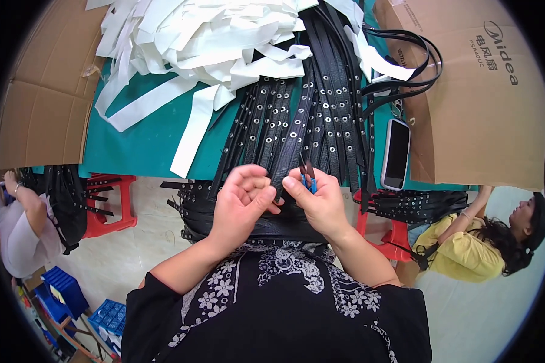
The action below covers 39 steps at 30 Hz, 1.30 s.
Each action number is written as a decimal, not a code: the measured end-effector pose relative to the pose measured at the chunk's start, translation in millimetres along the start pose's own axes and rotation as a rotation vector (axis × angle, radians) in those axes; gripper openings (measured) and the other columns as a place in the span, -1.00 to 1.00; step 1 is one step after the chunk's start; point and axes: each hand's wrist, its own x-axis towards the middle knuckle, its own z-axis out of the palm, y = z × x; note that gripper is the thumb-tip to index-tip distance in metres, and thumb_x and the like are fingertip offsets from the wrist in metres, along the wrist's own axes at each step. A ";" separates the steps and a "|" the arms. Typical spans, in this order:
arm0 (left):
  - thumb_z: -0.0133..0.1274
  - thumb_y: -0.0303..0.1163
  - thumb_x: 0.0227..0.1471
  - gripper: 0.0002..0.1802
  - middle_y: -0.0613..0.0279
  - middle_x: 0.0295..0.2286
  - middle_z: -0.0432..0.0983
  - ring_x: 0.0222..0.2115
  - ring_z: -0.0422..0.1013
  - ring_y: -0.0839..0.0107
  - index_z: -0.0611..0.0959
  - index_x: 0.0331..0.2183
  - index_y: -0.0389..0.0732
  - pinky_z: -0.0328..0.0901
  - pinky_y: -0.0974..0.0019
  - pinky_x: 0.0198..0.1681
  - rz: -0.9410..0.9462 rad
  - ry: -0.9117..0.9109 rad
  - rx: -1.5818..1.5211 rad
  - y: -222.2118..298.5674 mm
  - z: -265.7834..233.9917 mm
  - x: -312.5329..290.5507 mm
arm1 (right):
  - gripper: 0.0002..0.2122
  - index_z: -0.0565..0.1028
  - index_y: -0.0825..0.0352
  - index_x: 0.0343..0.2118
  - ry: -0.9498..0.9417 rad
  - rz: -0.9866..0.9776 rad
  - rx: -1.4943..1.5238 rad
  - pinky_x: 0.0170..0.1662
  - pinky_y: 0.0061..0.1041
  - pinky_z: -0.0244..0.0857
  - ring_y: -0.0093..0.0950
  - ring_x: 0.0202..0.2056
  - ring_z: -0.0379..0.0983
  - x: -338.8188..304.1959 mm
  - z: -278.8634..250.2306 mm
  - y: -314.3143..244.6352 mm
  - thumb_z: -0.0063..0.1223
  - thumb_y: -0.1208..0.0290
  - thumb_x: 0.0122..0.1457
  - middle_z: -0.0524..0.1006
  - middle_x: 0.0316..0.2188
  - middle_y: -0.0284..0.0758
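Many black belts (336, 115) with rows of silver eyelets lie lengthwise on the green table, their ends toward me. One belt's end (283, 175) reaches between my hands at the front edge. My left hand (243, 202) is loosely curled at that end, thumb beside it and some fingertips under it; the exact contact is partly hidden. Close by on the right, my right hand (321, 202) is closed around small scissors (307, 176) with blue handles and dark blades pointing away from me. The right thumb rests near the belt's edge.
White strips (194, 36) are heaped at the far left. A phone (396, 154) lies right of the belts. Cardboard (48, 91) stands on the left, and a carton (478, 121) on the right. More belts (194, 209) hang before me. Two people work beside red stools (112, 206).
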 end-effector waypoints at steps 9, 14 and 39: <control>0.04 -0.60 -0.10 -0.83 0.12 -0.49 0.49 -0.51 0.45 0.44 0.49 -0.35 -0.34 0.37 0.47 -0.44 -0.184 -0.119 -0.166 10.0 -4.7 -0.5 | -0.79 0.35 0.33 -0.36 0.122 -0.704 -0.879 -0.56 -0.48 0.16 -0.37 -0.62 0.32 -5.6 -29.6 -7.5 -0.04 0.30 0.02 0.36 -0.63 -0.31; 0.05 -0.60 -0.11 -0.83 0.11 -0.48 0.49 -0.51 0.45 0.48 0.49 -0.35 -0.38 0.37 0.49 -0.45 -0.149 -0.157 -0.123 10.3 -1.0 -0.9 | -0.78 0.37 0.34 -0.39 0.074 -0.761 -1.078 -0.61 -0.46 0.09 -0.40 -0.67 0.26 -14.3 -31.9 -12.8 -0.07 0.26 0.05 0.31 -0.69 -0.33; 0.06 -0.57 -0.11 -0.75 0.14 -0.50 0.48 -0.53 0.43 0.49 0.48 -0.28 -0.35 0.35 0.49 -0.45 -0.194 -0.169 -0.203 4.6 -3.0 0.0 | -0.82 0.42 0.29 -0.45 0.278 -0.779 -0.959 -0.63 -0.50 0.10 -0.44 -0.69 0.27 -4.8 -45.0 -21.1 0.07 0.30 -0.06 0.32 -0.70 -0.38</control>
